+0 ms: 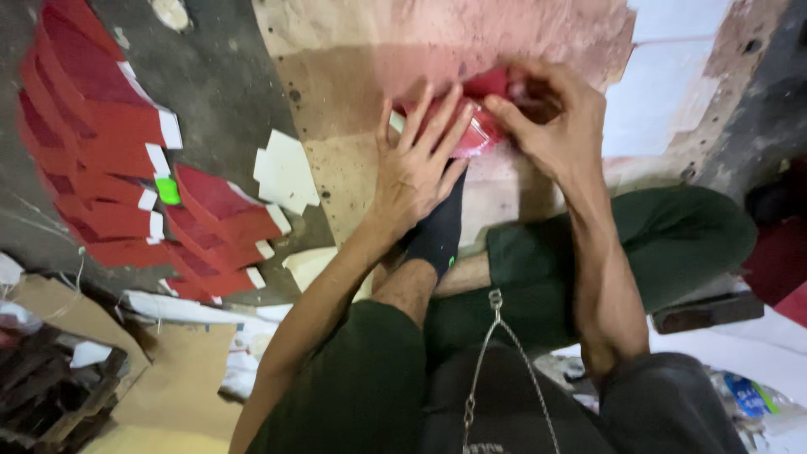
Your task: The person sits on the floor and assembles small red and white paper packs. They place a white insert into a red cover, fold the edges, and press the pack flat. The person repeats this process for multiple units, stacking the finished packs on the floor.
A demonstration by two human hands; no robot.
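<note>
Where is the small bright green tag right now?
In the head view, the small bright green tag lies at left, among the fanned red card pieces on the grey floor.
</note>
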